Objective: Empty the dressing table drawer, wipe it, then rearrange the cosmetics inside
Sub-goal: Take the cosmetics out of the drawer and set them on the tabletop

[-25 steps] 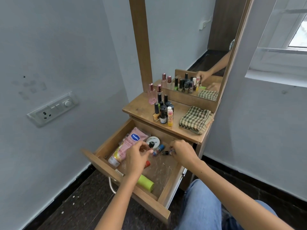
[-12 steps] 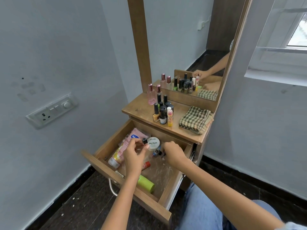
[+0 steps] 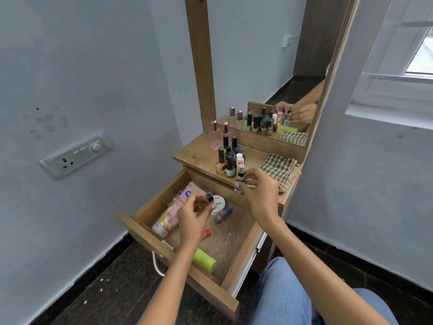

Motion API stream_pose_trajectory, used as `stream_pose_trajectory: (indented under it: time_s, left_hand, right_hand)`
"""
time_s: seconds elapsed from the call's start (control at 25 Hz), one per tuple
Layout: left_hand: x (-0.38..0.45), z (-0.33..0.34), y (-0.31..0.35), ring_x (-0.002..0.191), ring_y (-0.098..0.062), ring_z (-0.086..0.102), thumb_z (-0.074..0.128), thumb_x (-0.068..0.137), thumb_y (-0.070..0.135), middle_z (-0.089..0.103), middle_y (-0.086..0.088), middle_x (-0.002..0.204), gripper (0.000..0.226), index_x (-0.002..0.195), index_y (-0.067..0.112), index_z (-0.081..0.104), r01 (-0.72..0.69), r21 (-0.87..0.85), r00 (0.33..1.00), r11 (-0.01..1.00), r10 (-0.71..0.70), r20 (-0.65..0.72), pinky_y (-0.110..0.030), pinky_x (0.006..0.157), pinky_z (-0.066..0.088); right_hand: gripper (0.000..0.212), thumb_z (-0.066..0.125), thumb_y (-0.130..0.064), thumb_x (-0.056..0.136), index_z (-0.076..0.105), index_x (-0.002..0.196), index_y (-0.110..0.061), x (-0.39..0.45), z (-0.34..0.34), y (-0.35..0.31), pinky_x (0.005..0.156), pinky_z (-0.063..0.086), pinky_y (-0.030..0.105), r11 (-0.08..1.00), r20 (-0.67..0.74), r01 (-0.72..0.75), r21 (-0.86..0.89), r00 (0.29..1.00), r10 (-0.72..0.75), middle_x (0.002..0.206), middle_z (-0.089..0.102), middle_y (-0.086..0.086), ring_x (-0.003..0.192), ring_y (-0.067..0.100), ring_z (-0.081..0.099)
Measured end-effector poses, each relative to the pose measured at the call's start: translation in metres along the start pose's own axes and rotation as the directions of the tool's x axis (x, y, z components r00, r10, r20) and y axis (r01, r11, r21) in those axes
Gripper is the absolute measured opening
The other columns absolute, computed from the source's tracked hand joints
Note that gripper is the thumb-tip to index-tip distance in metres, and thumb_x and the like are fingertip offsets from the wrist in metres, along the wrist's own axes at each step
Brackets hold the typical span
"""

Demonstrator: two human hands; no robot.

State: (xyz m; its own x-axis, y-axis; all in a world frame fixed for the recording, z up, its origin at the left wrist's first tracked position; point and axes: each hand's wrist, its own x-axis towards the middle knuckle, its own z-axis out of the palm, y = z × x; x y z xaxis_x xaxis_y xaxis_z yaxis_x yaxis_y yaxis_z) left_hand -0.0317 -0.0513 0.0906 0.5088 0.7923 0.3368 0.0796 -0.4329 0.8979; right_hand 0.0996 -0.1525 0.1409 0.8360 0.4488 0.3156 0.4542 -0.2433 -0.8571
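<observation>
The wooden drawer (image 3: 150, 227) is pulled out below the dressing table top (image 3: 192, 154). My left hand (image 3: 194, 213) hovers over the drawer and pinches a small black-capped bottle (image 3: 209, 198). My right hand (image 3: 259, 192) is raised at the table's front edge and pinches a small spray bottle (image 3: 240, 175) beside the cluster of nail polish bottles (image 3: 230, 158). In the drawer lie a pink tube (image 3: 174, 211), a round white jar (image 3: 219, 204), a blue-capped bottle (image 3: 223, 214), a small red item (image 3: 207, 233) and a green cylinder (image 3: 204, 261).
Two pink perfume bottles (image 3: 218, 134) stand at the back of the table. A checked cloth (image 3: 280, 171) lies folded on its right side. The mirror (image 3: 269, 66) rises behind. A wall switchboard (image 3: 75, 156) is at left; my knee in jeans (image 3: 288, 294) is near the drawer's right corner.
My right hand has lifted a small spray bottle out of the drawer up to the table's front edge. My left hand has picked up a small black-capped bottle and raised it slightly.
</observation>
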Motion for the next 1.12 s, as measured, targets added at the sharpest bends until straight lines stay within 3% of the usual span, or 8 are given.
stream_pose_trajectory:
  time_s: [0.08,0.24,0.6,0.88,1.0,1.12]
  left_hand:
    - [0.007,0.005,0.005,0.081,-0.009,0.063,0.078,0.075,0.009,0.065,0.002,0.084,0.021,0.087,0.013,0.062,-0.020,-0.012,1.000,1.000,0.020,0.013,-0.025,0.073,0.053]
    - [0.021,0.017,0.020,0.079,-0.007,0.064,0.079,0.073,0.010,0.065,0.004,0.082,0.024,0.087,0.016,0.061,-0.034,-0.051,0.999,0.998,0.034,-0.011,-0.025,0.071,0.054]
    - [0.041,0.040,0.035,0.077,-0.012,0.068,0.081,0.070,0.005,0.066,0.002,0.079,0.027,0.089,0.012,0.063,-0.043,-0.053,0.998,0.998,0.040,-0.045,-0.024,0.071,0.054]
    - [0.043,0.045,0.038,0.080,-0.012,0.068,0.080,0.071,0.007,0.067,0.003,0.081,0.028,0.090,0.017,0.062,-0.069,-0.038,0.996,0.997,0.067,-0.051,-0.025,0.073,0.055]
    - [0.044,0.040,0.039,0.078,-0.009,0.066,0.080,0.071,0.006,0.066,0.006,0.080,0.027,0.089,0.016,0.063,-0.071,-0.056,0.996,0.996,0.068,-0.057,-0.018,0.071,0.053]
    - [0.051,0.028,0.032,0.078,-0.007,0.065,0.079,0.073,0.006,0.066,0.005,0.082,0.025,0.091,0.015,0.064,-0.061,-0.043,0.997,0.997,0.059,-0.056,-0.021,0.071,0.054]
  right_hand:
    - [0.023,0.079,-0.014,0.075,0.063,0.092,-0.013,0.009,0.000,0.002,0.070,0.058,0.034,0.999,-0.046,0.001,-0.042,0.999,-0.002,0.087,0.068,-0.001,0.079,0.011,0.066]
    - [0.024,0.078,-0.016,0.077,0.061,0.094,-0.012,0.017,0.007,0.009,0.072,0.056,0.040,0.988,-0.063,0.014,-0.151,0.998,-0.024,0.091,0.066,0.002,0.083,0.017,0.064]
    - [0.023,0.073,-0.019,0.082,0.058,0.097,-0.010,0.029,0.012,0.010,0.070,0.046,0.027,0.961,-0.075,0.032,-0.276,0.996,-0.055,0.094,0.064,0.004,0.084,0.017,0.061]
    - [0.038,0.078,-0.021,0.076,0.056,0.105,-0.011,0.022,0.008,0.018,0.073,0.055,0.033,0.982,-0.095,0.074,-0.176,0.991,-0.092,0.099,0.063,0.002,0.087,0.015,0.063]
    - [0.031,0.074,-0.016,0.081,0.058,0.107,-0.012,0.009,0.003,0.022,0.071,0.057,0.034,0.981,-0.148,0.159,-0.114,0.973,-0.175,0.101,0.064,0.000,0.088,0.012,0.064]
    - [0.018,0.070,-0.013,0.084,0.061,0.099,-0.011,-0.005,0.004,0.024,0.064,0.058,0.036,0.952,-0.096,0.280,-0.122,0.951,-0.293,0.095,0.065,0.000,0.081,0.011,0.065]
